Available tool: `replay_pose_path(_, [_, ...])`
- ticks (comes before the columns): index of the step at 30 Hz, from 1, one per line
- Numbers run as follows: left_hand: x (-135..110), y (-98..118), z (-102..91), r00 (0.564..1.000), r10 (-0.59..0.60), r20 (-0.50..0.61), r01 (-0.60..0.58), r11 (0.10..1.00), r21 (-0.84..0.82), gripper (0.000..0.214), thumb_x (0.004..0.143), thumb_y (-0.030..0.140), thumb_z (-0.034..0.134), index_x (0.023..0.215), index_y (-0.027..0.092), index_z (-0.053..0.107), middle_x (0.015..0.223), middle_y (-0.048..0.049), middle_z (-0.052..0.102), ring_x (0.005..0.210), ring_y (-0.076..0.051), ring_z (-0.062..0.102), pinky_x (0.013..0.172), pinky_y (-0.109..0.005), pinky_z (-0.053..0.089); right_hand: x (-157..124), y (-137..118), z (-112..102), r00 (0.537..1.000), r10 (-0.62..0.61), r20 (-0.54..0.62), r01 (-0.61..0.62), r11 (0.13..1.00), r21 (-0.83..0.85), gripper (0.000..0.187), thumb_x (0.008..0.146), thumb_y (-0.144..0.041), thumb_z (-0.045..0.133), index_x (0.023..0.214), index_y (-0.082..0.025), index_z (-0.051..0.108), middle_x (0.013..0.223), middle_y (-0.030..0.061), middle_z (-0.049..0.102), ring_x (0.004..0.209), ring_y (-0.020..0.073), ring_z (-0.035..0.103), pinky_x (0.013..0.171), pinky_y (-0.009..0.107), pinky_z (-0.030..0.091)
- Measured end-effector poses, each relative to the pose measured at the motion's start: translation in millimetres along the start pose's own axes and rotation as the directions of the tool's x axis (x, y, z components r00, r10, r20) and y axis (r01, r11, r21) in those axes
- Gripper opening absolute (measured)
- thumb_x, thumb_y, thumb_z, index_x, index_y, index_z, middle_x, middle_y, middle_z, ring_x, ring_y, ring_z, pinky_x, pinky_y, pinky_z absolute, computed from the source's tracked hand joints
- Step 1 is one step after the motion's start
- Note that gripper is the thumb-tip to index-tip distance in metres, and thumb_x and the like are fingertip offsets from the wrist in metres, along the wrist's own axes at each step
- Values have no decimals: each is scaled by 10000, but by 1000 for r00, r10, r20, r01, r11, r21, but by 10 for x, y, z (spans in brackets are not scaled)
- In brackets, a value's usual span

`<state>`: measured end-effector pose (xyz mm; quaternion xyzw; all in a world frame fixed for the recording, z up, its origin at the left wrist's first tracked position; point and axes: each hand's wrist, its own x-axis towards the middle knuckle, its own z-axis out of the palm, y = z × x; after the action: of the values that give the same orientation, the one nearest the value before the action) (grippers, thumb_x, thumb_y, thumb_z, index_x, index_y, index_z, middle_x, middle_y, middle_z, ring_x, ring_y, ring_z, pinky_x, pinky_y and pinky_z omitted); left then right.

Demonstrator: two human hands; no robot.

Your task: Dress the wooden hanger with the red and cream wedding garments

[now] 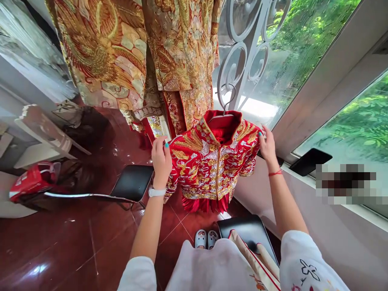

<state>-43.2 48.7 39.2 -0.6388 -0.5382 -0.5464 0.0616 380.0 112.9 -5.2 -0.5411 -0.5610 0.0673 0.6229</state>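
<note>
A red jacket (194, 153) with gold and silver embroidery, a stand collar and red fringe at its hem hangs in front of me. Its hanger (233, 97) has a metal hook at the scrolled grille. My left hand (161, 161) grips the jacket at the left shoulder, thumb on the near side and the other fingers partly hidden. At the opposite shoulder, my right hand (267, 146) holds the cloth in the same way. The front closure runs down the middle of the jacket, which hangs roughly upright.
Gold embroidered garments (182, 52) hang behind, beside a grey scrolled grille (236, 60) and windows. Black-seated chairs (133, 182) stand left and near my legs, the nearer with cream cloth (251, 250). A red bag (32, 182) lies far left; a dark flat device (312, 161) is on the sill.
</note>
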Motion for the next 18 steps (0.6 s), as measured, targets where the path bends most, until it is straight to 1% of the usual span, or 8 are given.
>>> replay_pose_path(2, [-414, 28, 53, 981, 69, -183, -54, 995, 85, 441, 995, 335, 404, 1359, 143, 562, 1405, -195, 546, 1330, -285, 513, 1124, -458, 381, -620, -16, 24, 970, -139, -199, 98, 974, -203, 572, 948, -438, 473, 1481, -230, 462, 1491, 137, 493, 1393, 313, 452, 1160, 568, 347])
replay_pose_path(3, [-645, 24, 102, 972, 154, -176, -131, 982, 132, 445, 963, 319, 464, 1365, 163, 573, 1404, -188, 545, 1334, -295, 510, 1144, -474, 354, -958, -1, 74, 955, -185, -230, 118, 953, -280, 578, 962, -385, 416, 1520, -233, 409, 1547, 139, 426, 1436, 323, 398, 1171, 594, 317])
replay_pose_path(4, [-864, 7, 165, 954, 286, -95, -269, 950, 160, 420, 931, 301, 515, 1329, 221, 623, 1335, -149, 602, 1287, -285, 549, 1154, -464, 338, -1273, 28, 155, 959, -221, -179, 148, 925, -350, 588, 955, -352, 396, 1531, -237, 397, 1573, 140, 388, 1459, 342, 363, 1172, 624, 292])
replay_pose_path(6, [-1187, -62, 314, 895, 412, 173, -437, 887, 147, 409, 893, 252, 578, 1275, 352, 682, 1260, -68, 676, 1229, -248, 597, 1202, -427, 267, -1725, 109, 393, 972, -198, 129, 236, 856, -460, 612, 930, -353, 429, 1532, -246, 412, 1591, 138, 375, 1479, 387, 315, 1173, 690, 208])
replay_pose_path(8, [-1292, -150, 447, 841, 379, 387, -464, 873, 153, 451, 898, 216, 566, 1295, 398, 678, 1296, -44, 689, 1242, -245, 599, 1216, -425, 247, -1860, 171, 678, 954, -90, 284, 236, 813, -533, 602, 942, -355, 417, 1525, -204, 430, 1603, 161, 362, 1503, 399, 256, 1173, 715, 145])
replay_pose_path(10, [-1227, -226, 531, 832, 271, 484, -412, 886, 213, 495, 923, 199, 513, 1376, 364, 626, 1403, -62, 638, 1309, -269, 563, 1204, -460, 282, -1754, 192, 915, 937, -26, 350, 235, 787, -571, 587, 971, -354, 380, 1516, -145, 437, 1612, 190, 342, 1524, 389, 208, 1185, 699, 126])
replay_pose_path(14, [-1119, -322, 586, 842, 174, 511, -347, 899, 266, 501, 953, 200, 464, 1420, 334, 585, 1497, -73, 560, 1377, -285, 516, 1190, -507, 324, -1564, 213, 1025, 915, -43, 402, 272, 801, -534, 590, 1002, -345, 331, 1536, -101, 390, 1639, 197, 284, 1552, 346, 145, 1215, 624, 168])
replay_pose_path(18, [-1395, -425, 677, 883, 76, 464, -242, 919, 311, 458, 932, 263, 504, 1368, 254, 646, 1503, -136, 543, 1400, -331, 493, 1193, -552, 321, -1974, 348, 866, 922, 4, 386, 189, 868, -460, 621, 1004, -334, 334, 1601, -182, 259, 1674, 152, 212, 1558, 316, 149, 1211, 612, 217])
